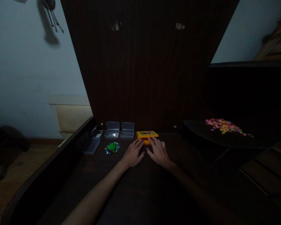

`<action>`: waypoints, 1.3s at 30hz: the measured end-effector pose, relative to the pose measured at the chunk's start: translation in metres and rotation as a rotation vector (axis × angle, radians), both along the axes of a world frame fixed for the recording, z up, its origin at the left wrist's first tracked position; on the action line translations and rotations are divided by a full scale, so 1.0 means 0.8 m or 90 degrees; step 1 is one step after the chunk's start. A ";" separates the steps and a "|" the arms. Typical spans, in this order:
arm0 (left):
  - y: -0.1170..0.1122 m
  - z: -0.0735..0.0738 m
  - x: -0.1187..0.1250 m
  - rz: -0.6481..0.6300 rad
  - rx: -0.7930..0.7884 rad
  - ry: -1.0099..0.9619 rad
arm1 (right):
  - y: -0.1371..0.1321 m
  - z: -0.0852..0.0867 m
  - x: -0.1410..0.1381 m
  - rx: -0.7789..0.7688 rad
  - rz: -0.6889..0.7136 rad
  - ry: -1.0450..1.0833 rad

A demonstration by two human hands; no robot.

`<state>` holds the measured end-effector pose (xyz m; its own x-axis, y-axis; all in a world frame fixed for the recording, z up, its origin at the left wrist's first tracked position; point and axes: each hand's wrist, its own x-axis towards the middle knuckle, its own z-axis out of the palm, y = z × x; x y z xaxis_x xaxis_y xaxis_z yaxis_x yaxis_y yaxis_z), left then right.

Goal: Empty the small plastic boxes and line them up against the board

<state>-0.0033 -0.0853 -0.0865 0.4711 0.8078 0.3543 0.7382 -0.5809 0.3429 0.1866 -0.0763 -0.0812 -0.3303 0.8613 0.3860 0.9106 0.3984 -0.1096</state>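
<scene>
Grip: both hands flat, holding nothing, left hand and right hand fingertips touching orange box at table back edge | advice: steady both sides evenly (green bead pile lies just left).

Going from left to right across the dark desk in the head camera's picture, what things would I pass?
Open clear case lying flat → green and blue bead pile → left hand → right hand → pink and yellow bead pile on the side shelf. Both hands lie flat, fingers at the orange box.
</scene>
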 end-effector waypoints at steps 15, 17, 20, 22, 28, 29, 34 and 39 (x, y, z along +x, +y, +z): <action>0.003 -0.010 0.001 0.042 0.031 -0.063 | 0.072 0.043 -0.011 -0.022 -0.015 -0.012; 0.003 -0.011 0.002 0.043 0.029 -0.070 | 0.074 0.048 -0.013 -0.039 -0.029 -0.027; 0.004 -0.011 0.002 0.047 0.023 -0.077 | 0.076 0.053 -0.017 -0.067 -0.048 -0.054; 0.004 -0.011 0.001 0.043 0.019 -0.084 | 0.078 0.054 -0.018 -0.083 -0.060 -0.062; 0.005 -0.011 0.001 0.038 0.011 -0.088 | 0.088 0.056 -0.016 -0.111 -0.075 -0.064; 0.005 -0.011 0.001 0.037 0.010 -0.088 | 0.089 0.056 -0.015 -0.117 -0.077 -0.066; 0.003 -0.010 0.001 0.025 0.023 -0.082 | 0.092 0.057 -0.013 -0.119 -0.089 -0.071; 0.003 -0.009 0.001 0.027 0.032 -0.044 | 0.091 0.057 -0.014 -0.097 -0.090 -0.063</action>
<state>-0.0027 -0.0825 -0.0934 0.4105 0.8067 0.4251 0.7378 -0.5678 0.3650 0.1756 -0.0033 -0.0359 -0.2313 0.9478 0.2194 0.9657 0.2510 -0.0660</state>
